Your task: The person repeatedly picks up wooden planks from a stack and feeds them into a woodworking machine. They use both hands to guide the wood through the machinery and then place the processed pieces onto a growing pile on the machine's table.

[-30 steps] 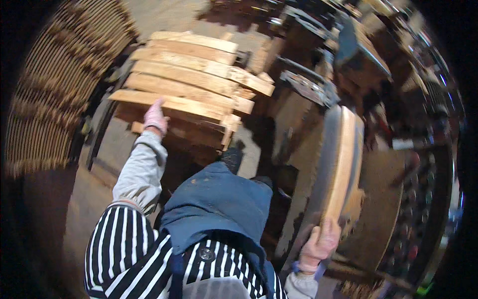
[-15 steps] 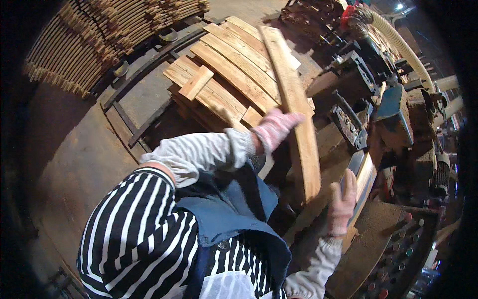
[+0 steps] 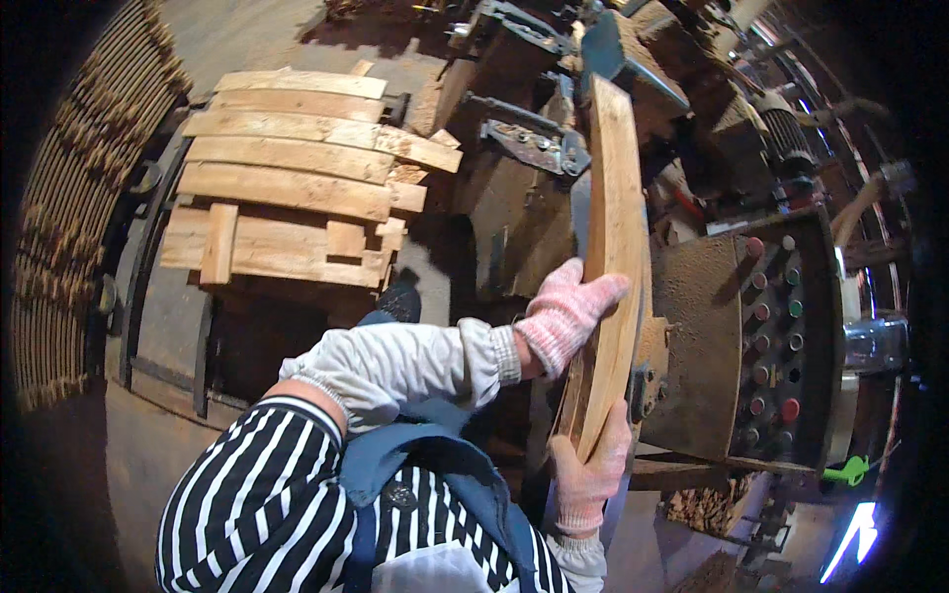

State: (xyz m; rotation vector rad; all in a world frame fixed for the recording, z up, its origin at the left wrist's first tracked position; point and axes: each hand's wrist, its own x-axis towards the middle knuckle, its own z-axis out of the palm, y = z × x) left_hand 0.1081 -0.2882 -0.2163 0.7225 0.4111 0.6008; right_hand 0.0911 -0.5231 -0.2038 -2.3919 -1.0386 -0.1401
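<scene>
A long pale wooden plank (image 3: 617, 188) lies lengthwise along the narrow bed of a dusty woodworking machine, its far end close to a blue metal hood (image 3: 605, 51). My left hand (image 3: 565, 318), in a pink and white knit glove, grips the plank near its middle, thumb across the top face. At the near end, my gloved right hand (image 3: 593, 476) is closed round the board with the thumb on the left side and the fingers on the right. Beneath the board, the exact contact with the bed is partly hidden.
Left of the machine sits a stack of planks (image 3: 287, 158) with short offcuts on it. Stacked slats (image 3: 79, 227) line the far left. A panel of coloured buttons (image 3: 781, 346) stands to the right, beside a sawdust-covered metal plate (image 3: 697, 331).
The view has swung right. My left hand has carried the plank from beside the stack onto the machine, and my right hand, open before, has closed on its near end.
</scene>
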